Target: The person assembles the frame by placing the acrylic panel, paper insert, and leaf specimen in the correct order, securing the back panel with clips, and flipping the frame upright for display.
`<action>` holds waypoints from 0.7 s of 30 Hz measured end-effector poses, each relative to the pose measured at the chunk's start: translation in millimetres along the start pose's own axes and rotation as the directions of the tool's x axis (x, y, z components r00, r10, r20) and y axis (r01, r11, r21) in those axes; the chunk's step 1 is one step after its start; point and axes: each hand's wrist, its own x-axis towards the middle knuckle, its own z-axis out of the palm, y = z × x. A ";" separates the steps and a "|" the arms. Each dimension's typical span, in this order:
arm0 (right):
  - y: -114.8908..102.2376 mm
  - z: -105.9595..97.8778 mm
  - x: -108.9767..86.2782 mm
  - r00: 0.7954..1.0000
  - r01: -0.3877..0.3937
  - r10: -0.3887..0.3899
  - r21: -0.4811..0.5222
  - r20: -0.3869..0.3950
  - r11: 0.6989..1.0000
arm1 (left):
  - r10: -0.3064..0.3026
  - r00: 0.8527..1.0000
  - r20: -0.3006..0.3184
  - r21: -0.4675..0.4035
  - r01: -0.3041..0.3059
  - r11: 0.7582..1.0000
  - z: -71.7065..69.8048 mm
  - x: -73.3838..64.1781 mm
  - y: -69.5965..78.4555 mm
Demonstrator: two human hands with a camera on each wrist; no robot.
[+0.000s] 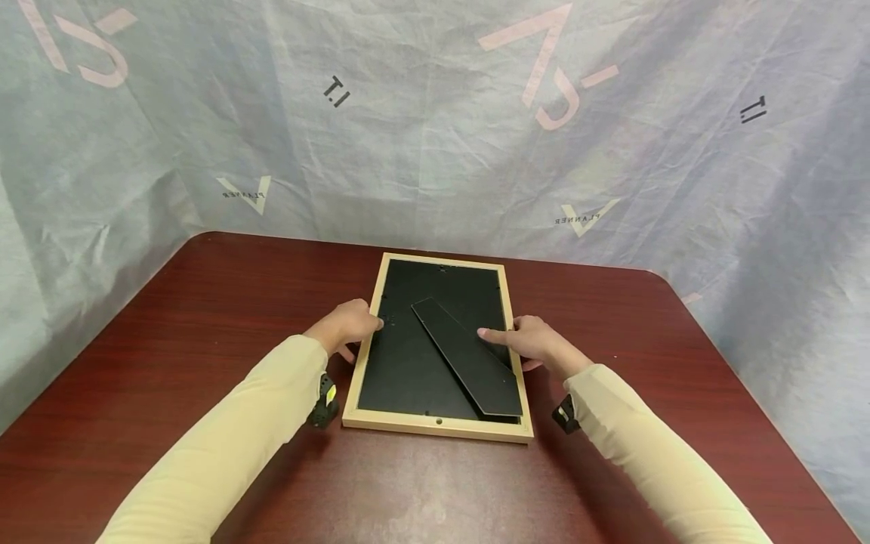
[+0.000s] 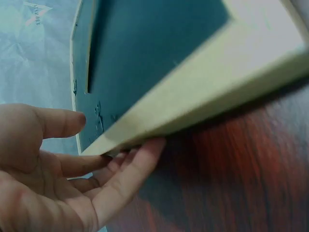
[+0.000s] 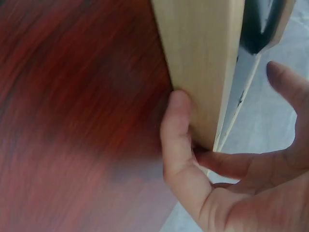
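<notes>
A picture frame [image 1: 438, 425] with a pale wood border lies back side up on the table, its black backing board [image 1: 408, 363] showing. Slanting across that board is a black easel stand [image 1: 469, 363], its wide end near the lower right corner. My left hand [image 1: 350, 323] holds the left side, the thumb over the border and the fingers [image 2: 152, 150] against the outer edge, curling beneath. On the right side my right hand [image 1: 533, 338] does likewise. Its fingers [image 3: 178, 121] bend round the wooden edge, while the thumb reaches over the backing towards the stand.
The dark red wooden table [image 1: 204, 340] extends on all sides of the frame. A grey printed cloth [image 1: 421, 151] hangs behind and beside the table. Each wrist carries a small black device, the left one [image 1: 324, 400] and the right one [image 1: 566, 414].
</notes>
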 end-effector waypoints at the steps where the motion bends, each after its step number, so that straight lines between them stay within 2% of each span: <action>1: -0.2 0.5 -0.3 1.000 -0.002 0.002 0.007 0.002 1.000 | -0.006 1.000 0.001 -0.018 0.006 1.000 0.3 0.3 0.5; 6: -1.4 2.0 -1.9 1.000 0.022 -0.022 -0.012 -0.006 1.000 | -0.020 1.000 0.010 -0.081 0.020 0.997 -0.3 -1.0 0.9; 14: 1.9 8.4 -2.3 0.997 0.035 -0.037 -0.022 -0.066 0.999 | -0.012 0.999 0.031 -0.115 0.015 0.993 0.1 -5.6 -2.8; 17: 2.8 8.5 -4.0 0.994 0.044 -0.047 -0.029 -0.103 0.999 | 0.006 1.000 0.028 -0.138 -0.002 0.990 1.4 -8.4 -2.7; 21: 0.3 6.0 -8.0 0.979 0.082 -0.088 -0.036 -0.187 0.996 | 0.053 0.998 -0.021 -0.153 -0.056 0.987 0.9 -13.9 2.7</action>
